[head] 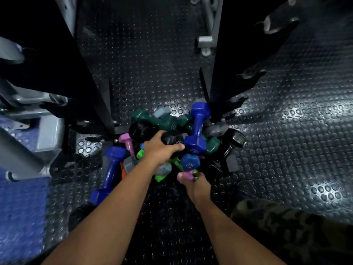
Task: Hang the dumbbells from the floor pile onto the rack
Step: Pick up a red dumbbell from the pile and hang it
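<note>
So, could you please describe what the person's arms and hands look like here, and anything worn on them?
Both forearms are bare up to the bottom edge of the frame: no sleeves, gloves, watch or wristband show. The left hand and right hand carry no visible rings, though motion blur hides fine detail. The only clothing in view is camouflage-patterned fabric at the lower right.

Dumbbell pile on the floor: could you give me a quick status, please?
Left hand grips a black dumbbell atop the pile. Right hand pinches a purple dumbbell at the near edge. Blue dumbbell leans against the black one. Rack pegs nearby bare.
</note>
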